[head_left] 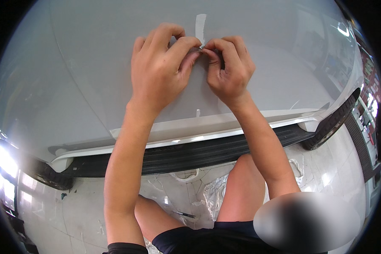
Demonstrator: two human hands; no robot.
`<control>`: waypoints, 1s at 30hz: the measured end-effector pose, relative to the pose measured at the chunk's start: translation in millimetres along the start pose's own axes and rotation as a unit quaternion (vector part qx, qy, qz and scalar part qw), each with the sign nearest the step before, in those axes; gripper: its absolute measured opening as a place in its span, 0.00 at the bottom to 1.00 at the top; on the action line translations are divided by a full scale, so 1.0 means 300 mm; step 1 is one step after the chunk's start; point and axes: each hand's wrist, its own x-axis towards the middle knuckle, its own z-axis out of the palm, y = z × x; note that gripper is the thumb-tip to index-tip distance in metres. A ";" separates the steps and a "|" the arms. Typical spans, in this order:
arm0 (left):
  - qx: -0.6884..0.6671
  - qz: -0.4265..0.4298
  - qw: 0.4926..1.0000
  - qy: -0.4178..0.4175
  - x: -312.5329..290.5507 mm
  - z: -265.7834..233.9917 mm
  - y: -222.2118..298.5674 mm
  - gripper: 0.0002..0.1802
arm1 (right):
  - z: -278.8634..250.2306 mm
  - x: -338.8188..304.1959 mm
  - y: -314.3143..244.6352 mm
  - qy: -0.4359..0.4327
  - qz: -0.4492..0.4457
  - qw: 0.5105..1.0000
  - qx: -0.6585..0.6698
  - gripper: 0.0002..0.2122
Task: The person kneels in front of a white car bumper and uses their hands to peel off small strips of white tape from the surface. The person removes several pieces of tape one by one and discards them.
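Note:
A narrow white tape-like strip [200, 28] stands upright against the smooth grey side panel [97, 46] of a vehicle. My left hand [158, 67] pinches the strip's crumpled lower end between thumb and forefinger, its other fingers curled. Close against it from the right, my right hand [232, 70] pinches the same end, with its fingers folded in. The fingertips nearly meet there and cover most of the pinched bit. Above them the upper part of the strip looks flat.
Below the panel runs a black ribbed running board [190, 157], with a tyre [334, 122] at the right and another [51, 175] at the left. Crumpled whitish plastic [214, 197] and a dark pen-like tool [184, 214] lie on the tiled floor near my legs.

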 end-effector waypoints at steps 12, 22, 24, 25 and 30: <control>0.008 0.069 0.996 -0.057 0.077 -0.025 -0.009 0.11 | 0.009 -0.003 0.014 0.028 0.002 1.000 -0.001 0.08; 0.021 0.096 0.991 -0.096 0.112 -0.034 -0.013 0.11 | 0.021 -0.011 0.021 0.039 0.006 0.999 0.001 0.08; 0.028 0.098 0.990 -0.100 0.109 -0.028 -0.012 0.10 | 0.020 -0.013 0.025 0.040 0.005 0.999 0.000 0.08; 0.033 0.099 0.989 -0.102 0.109 -0.029 -0.012 0.10 | 0.021 -0.012 0.026 0.042 0.003 0.999 -0.001 0.08; 0.041 0.108 0.983 -0.140 0.136 -0.042 -0.022 0.08 | 0.025 -0.005 0.022 0.051 -0.011 0.999 0.004 0.07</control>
